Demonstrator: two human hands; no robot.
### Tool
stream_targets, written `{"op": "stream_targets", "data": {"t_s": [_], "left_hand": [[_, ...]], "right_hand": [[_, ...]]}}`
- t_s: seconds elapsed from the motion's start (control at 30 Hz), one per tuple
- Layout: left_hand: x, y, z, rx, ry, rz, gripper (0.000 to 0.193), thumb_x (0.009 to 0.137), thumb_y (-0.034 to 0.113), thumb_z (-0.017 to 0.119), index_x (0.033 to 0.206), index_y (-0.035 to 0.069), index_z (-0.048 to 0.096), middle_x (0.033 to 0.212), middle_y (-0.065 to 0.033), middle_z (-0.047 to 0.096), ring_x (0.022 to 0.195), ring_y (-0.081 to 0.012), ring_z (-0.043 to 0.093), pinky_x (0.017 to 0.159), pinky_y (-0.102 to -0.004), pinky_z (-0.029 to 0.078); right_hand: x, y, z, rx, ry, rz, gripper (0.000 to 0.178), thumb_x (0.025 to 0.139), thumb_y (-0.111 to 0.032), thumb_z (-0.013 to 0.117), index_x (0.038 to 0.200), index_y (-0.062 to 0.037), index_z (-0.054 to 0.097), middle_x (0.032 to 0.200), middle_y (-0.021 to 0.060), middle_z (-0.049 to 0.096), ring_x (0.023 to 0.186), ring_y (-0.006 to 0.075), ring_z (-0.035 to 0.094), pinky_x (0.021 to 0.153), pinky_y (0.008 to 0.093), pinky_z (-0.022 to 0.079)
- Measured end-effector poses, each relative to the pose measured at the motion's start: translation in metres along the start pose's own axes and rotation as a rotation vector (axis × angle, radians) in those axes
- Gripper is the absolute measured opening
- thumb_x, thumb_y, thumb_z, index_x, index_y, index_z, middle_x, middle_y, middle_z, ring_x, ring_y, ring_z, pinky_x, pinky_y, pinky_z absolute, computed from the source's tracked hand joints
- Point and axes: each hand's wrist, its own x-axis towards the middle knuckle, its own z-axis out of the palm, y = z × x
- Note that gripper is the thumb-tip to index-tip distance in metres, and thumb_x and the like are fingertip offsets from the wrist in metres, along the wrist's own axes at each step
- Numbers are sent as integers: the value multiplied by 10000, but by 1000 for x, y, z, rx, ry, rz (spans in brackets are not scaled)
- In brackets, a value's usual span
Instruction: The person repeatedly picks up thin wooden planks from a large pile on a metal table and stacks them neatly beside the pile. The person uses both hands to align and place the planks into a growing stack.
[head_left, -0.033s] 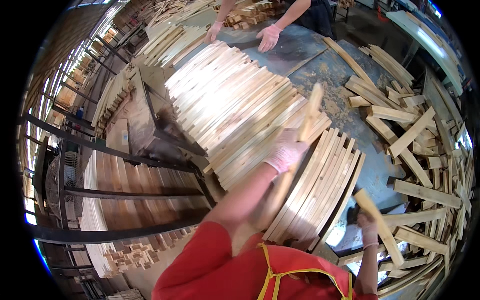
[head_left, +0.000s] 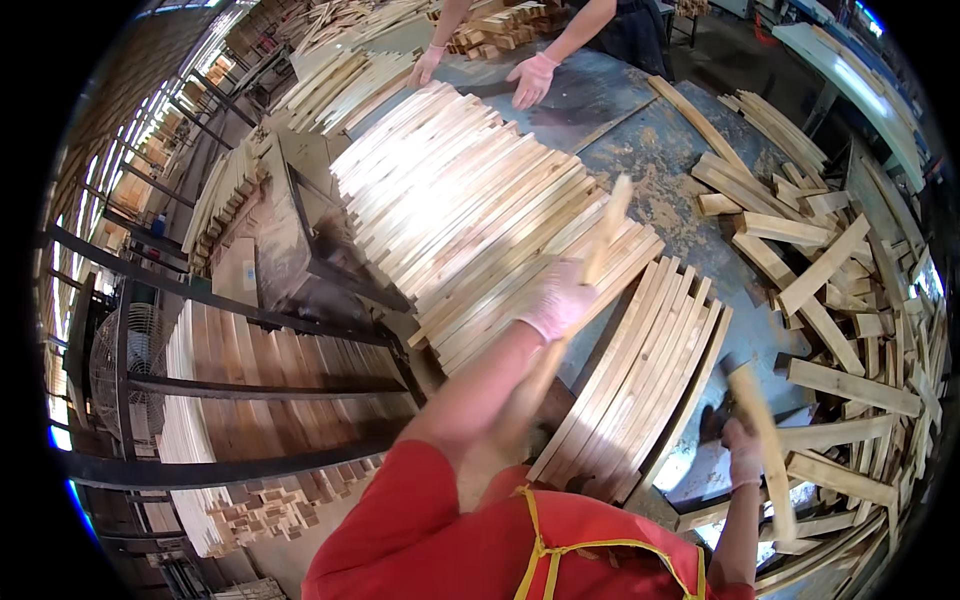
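My left hand (head_left: 560, 300), in a thin pale glove, is closed around a wooden slat (head_left: 608, 232) held over the near edge of a long row of slats (head_left: 480, 210). Motion blurs the slat's lower end. My right hand (head_left: 743, 440), also gloved, grips another wooden slat (head_left: 768, 440) to the right of a small bundle of slats (head_left: 640, 370). That slat is blurred too and partly covers the fingers. The bundle lies side by side between my two hands.
Loose slats (head_left: 840, 385) lie jumbled at the right of the blue table (head_left: 620, 130), which has sawdust on it. Across it are a co-worker's gloved hands (head_left: 532, 80). A dark metal frame (head_left: 250, 385) with stacked slats stands at left.
My left hand and its slat have shifted a little left, over the row. My right hand's slat has swung slightly right and become more upright. The co-worker's right-side hand has moved slightly left.
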Motion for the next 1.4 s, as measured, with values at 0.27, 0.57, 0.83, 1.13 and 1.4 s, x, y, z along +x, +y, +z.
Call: {"op": "stream_targets", "data": {"t_s": [0.27,0.57,0.83,1.13,1.4], "left_hand": [[-39,-56,28,614,124,111,642,998,410,628,1493,28,486,1318,-210,610,1122,-333,659,967,-429,560],[-38,-8,146,212,-120,-211,798,865,614,650,1379,14,539,1446,-212,580,1295,-344,602,1091,-439,473],[-58,54,117,56,22,-59,838,896,471,712,1494,-56,455,1450,-268,538,1328,-438,523,1146,-483,432],[-80,169,1,-342,575,824,884,805,300,828,1504,-75,437,1411,-280,549,1312,-486,508,1141,-527,420],[-99,13,55,-225,158,960,778,866,88,711,1573,23,393,1474,-205,526,1340,-390,536,1126,-473,462]], "right_hand": [[16,-35,73,-103,-89,69,671,982,-275,702,1554,-28,454,985,80,705,928,178,659,826,327,542],[11,-46,145,-497,-49,-48,894,864,-487,787,1519,20,451,1344,284,673,1268,426,646,1090,432,496],[-29,-78,140,173,-52,-73,644,888,-101,764,1455,55,498,1284,144,689,1139,242,653,1025,352,515],[-124,-242,84,278,383,-860,561,903,48,660,1438,-2,500,1222,86,644,1088,173,608,952,319,531],[-85,-72,102,-301,283,-414,652,929,-63,692,1506,27,404,1365,155,585,1275,288,554,1068,376,484]]}}
